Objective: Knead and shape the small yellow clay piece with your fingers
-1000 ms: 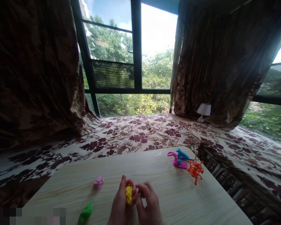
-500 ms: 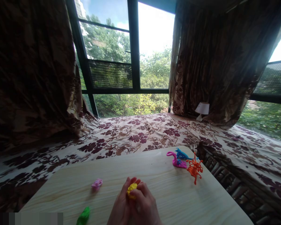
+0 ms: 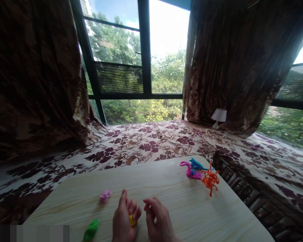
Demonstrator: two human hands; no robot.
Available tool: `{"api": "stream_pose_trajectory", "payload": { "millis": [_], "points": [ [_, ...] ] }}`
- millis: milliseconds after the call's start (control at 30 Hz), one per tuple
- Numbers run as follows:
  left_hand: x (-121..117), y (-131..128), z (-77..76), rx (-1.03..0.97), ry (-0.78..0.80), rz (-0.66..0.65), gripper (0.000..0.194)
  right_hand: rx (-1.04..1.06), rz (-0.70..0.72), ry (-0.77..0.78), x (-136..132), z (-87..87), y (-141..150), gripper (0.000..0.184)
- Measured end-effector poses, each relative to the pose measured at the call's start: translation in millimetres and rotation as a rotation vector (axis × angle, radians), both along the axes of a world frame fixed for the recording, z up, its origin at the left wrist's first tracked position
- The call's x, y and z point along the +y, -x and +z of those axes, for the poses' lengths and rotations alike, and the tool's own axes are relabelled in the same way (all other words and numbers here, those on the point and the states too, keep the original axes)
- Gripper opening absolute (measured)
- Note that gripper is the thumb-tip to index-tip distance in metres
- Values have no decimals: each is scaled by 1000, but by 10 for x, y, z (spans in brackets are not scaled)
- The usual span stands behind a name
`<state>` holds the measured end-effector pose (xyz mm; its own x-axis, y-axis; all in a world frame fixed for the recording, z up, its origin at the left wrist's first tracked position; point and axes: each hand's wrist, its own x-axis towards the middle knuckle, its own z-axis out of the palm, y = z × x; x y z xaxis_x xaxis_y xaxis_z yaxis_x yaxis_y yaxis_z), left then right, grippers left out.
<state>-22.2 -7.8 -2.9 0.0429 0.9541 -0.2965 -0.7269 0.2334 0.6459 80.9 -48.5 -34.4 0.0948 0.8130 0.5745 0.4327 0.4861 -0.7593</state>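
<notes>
Curtain fabric point(image 3: 32, 74), dark and patterned, hangs at the far left. Next, near the front edge of view, a green lump point(image 3: 90, 230) lies on the pale wood-grain desk point(image 3: 192, 215). A pink lump point(image 3: 105, 196) lies farther back on the desk, slightly to the right of the green one.

The left hand point(image 3: 125, 216) follows, thumb pointing up. Its grip is closed around a yellow lump point(image 3: 133, 220), which sits inside the curled fingers, mostly hidden and partly visible below them. The right hand point(image 3: 159, 218) is just beside the left, the two apart. Its grip is open, with the fingers loosely bent toward the left hand.

At the desk's far right corner, a magenta figure point(image 3: 190, 172) with a hooked neck stands against a blue figure point(image 3: 197, 164). An orange piece point(image 3: 210, 180) with thin, branching strands is positioned to their right. Beyond the desk, a white lamp point(image 3: 219, 115) stands on floral cloth point(image 3: 148, 146).
</notes>
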Motion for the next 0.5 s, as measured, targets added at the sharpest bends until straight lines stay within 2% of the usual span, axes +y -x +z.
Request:
{"api": "stream_pose_trajectory", "payload": {
  "millis": [167, 333, 500],
  "points": [
    [26, -30, -51, -40, -3, -68, 41, 1, -26, 16, -19, 17, -10, 26],
    [57, -40, -22, -103, 17, -97, 9, 28, 33, 41, 1, 55, 6, 29],
    [73, -56, -57, -98, 52, -162, 27, 98, 24, 106, 53, 47, 22, 29]
  ]
}}
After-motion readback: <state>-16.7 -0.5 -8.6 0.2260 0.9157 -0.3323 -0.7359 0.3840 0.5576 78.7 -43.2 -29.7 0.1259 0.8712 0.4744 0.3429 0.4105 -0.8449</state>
